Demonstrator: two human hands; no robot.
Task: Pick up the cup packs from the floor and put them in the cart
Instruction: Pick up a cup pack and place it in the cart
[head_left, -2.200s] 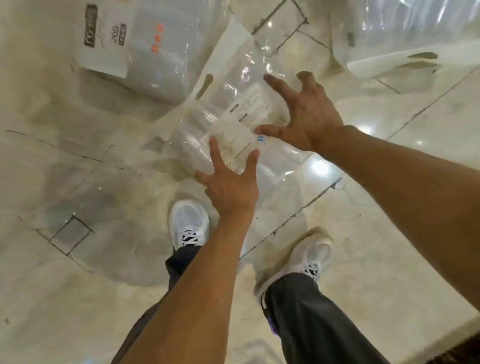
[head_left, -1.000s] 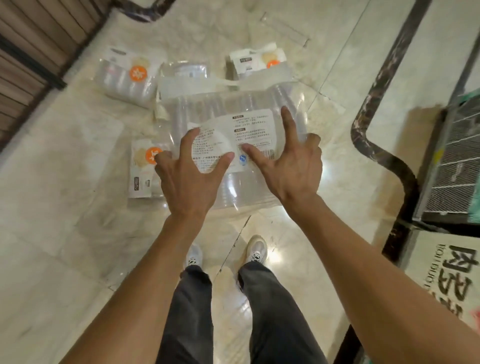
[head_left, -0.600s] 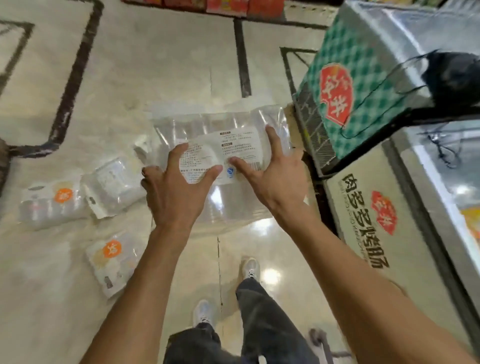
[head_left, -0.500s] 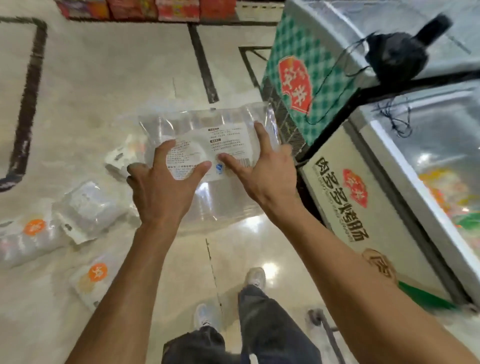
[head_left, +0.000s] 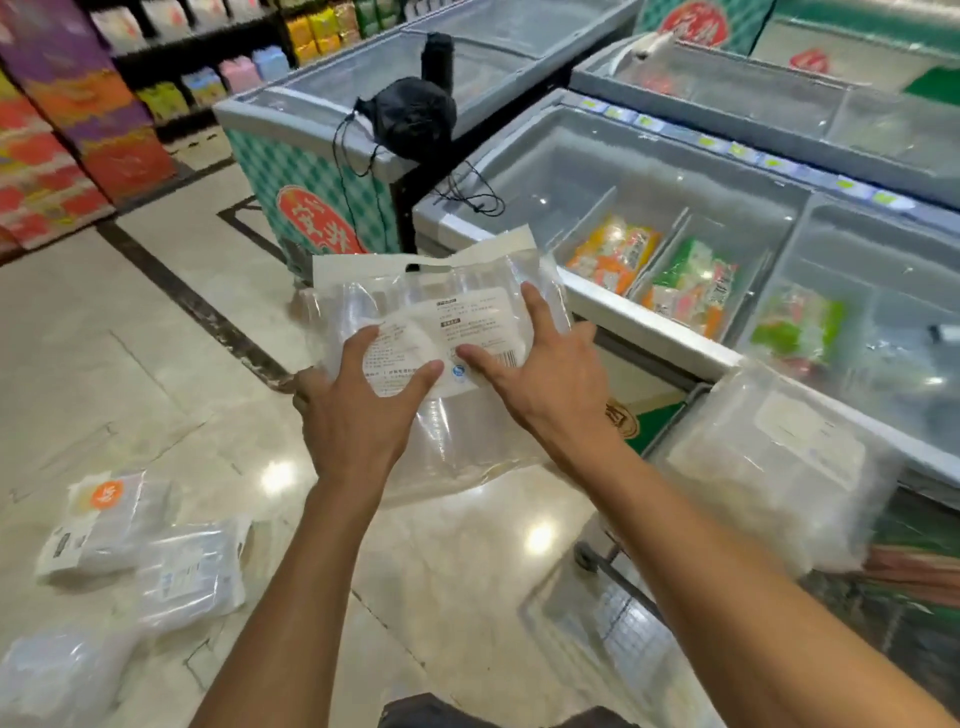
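Your left hand (head_left: 358, 415) and right hand (head_left: 550, 387) grip the clear plastic cup pack with the white printed label (head_left: 441, 332), held in the air at centre, thumbs on top. More clear cup packs (head_left: 192, 571) lie on the glossy marble floor (head_left: 104, 364) at 8 o'clock. The metal wire cart (head_left: 623, 613), with another clear pack (head_left: 779, 467) in it, sits at 4 o'clock.

Both bare forearms extend forward, converging toward mid-frame. The left hand (head_left: 358, 410) and the right hand (head_left: 545, 379) are raised side by side, fingers spread, thumbs angled inward nearly tip to tip, gripping a cup pack (head_left: 441, 332) between them.
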